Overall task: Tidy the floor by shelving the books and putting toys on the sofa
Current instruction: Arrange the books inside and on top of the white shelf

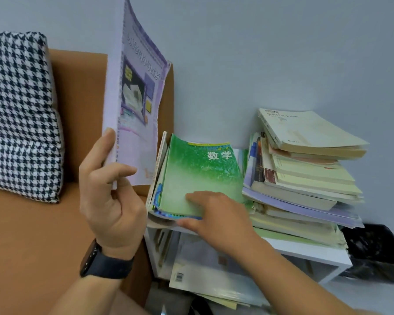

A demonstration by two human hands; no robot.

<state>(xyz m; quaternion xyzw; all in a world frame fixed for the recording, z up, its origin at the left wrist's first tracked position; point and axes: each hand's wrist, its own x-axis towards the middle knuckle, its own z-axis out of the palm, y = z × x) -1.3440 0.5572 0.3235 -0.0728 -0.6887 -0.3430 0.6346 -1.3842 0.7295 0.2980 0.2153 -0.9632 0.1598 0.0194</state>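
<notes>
1. Purple book point(135, 94), head view: held upright above the sofa arm, just left of the shelf. The left hand point(110, 189) pinches its lower spine corner, thumb in front and fingers behind. With so small a grip on a tall, thin cover, the book may bend or swing and slip free.
2. Green book point(199, 176): lies tilted on the leaning group at the left end of the white shelf point(309, 252). The right hand point(214, 212) presses it with flat fingers and grips nothing. If the pressure eases, the group could slide off the front edge.
3. Book stack point(305, 171): uneven and overhanging; a knock during insertion could topple it.
</notes>
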